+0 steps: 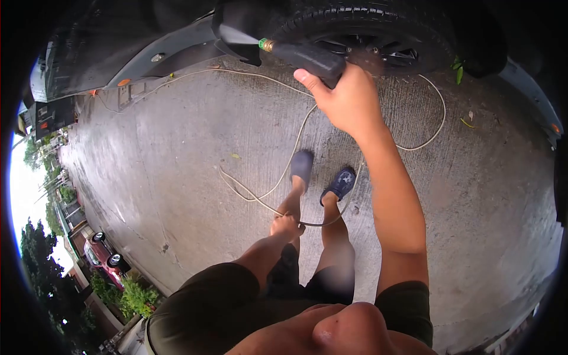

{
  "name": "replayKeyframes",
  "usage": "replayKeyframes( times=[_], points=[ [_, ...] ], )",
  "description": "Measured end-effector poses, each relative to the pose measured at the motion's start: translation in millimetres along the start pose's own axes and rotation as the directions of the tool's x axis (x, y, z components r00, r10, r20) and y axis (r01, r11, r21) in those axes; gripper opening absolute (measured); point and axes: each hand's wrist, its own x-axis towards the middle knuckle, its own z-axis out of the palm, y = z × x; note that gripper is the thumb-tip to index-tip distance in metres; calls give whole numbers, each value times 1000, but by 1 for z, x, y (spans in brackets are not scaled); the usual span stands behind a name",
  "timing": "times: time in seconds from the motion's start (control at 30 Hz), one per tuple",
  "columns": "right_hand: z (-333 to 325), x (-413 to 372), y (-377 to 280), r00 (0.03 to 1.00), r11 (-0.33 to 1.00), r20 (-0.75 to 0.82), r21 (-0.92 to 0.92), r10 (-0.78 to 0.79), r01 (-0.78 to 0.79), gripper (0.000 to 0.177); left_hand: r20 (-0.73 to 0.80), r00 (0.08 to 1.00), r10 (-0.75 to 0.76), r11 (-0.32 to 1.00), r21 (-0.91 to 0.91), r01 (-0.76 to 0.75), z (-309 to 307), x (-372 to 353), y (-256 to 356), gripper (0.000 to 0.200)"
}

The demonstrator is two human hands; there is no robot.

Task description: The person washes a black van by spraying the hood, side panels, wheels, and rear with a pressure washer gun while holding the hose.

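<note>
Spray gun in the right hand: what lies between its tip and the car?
In the head view, a white fan of water spans from the spray gun to the car.

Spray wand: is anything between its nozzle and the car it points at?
Nothing visible. The right hand holds the spray wand; its jet runs uninterrupted to the car beside the tire.

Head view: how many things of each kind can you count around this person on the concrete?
Hands: 2, right hand and left hand
Spray wand: 1
Hose: 1
Shoes: 2
Car wheel: 1
Red car: 1
Total: 8
</note>
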Motion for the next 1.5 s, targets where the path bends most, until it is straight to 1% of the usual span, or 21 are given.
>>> replayKeyframes(
  times=[0.03,0.13,0.17,0.27,0.37,0.47,0.5,0.6,0.63,0.73,0.77,0.87,0.9,1.0,1.03,1.1,1.2,1.33,1.4,1.47,1.5],
  points=[
    [12,3,2,999,998,-18,-48,-48,47,54,-7,1000,-2,1000,3,3,4,2,-2,56],
    [39,14,6,992,985,102,-167,69,-51,58,-22,1000,-1,1000,-8,1,14,8,-7,59],
    [52,16,13,997,977,69,-215,19,-3,61,-22,1000,5,1000,-20,-5,11,5,-9,63],
    [70,24,21,996,968,83,-252,19,2,59,-10,1000,4,999,-31,-5,6,3,-10,67],
    [73,46,21,996,954,15,-287,92,-84,56,-6,1000,6,998,-56,-6,6,3,-14,67],
    [76,65,16,996,943,-48,-321,74,-86,56,12,1000,-14,996,-86,15,7,4,-16,67],
    [76,66,14,997,950,-24,-301,80,-83,57,23,999,-24,995,-94,26,7,4,-18,67],
    [94,61,18,993,935,73,-350,88,-57,57,-39,999,-10,997,-82,7,17,8,-25,68],
    [97,59,14,993,912,81,-407,89,-48,58,-21,1000,-10,996,-84,8,13,8,-26,68],
    [98,74,6,995,954,-48,-284,86,-96,60,29,1000,-12,996,-85,14,8,7,-27,68],
    [98,81,7,990,945,-32,-295,136,-140,61,33,999,-15,996,-83,17,8,6,-27,67],
    [106,77,7,988,913,-36,-377,153,-156,60,68,998,-9,998,-68,13,2,4,-28,67],
    [108,74,11,991,919,-21,-373,130,-128,60,81,997,-3,998,-63,8,-1,4,-28,66],
    [102,74,8,987,930,-52,-332,150,-159,59,68,997,-27,996,-86,33,0,3,-28,66],
    [101,73,10,988,930,-29,-335,149,-150,59,64,998,-24,996,-85,30,1,4,-28,66],
    [96,67,13,989,932,16,-337,148,-134,58,58,998,-20,997,-80,25,2,4,-31,66],
    [102,32,18,966,905,136,-396,221,-152,52,73,997,15,999,-49,-12,-7,2,-31,66],
    [98,-11,35,957,899,188,-419,221,-125,51,11,1000,-5,995,-103,6,1,6,-29,60],
    [82,-37,52,953,901,227,-425,199,-87,50,15,1000,20,995,-101,-18,-12,1,-27,59],
    [58,-66,73,946,894,261,-445,193,-59,50,42,999,-10,994,-113,14,-4,5,-29,59],
    [43,-80,83,934,877,274,-475,229,-75,50,56,998,-25,992,-119,31,-1,7,-30,58]
  ],
)
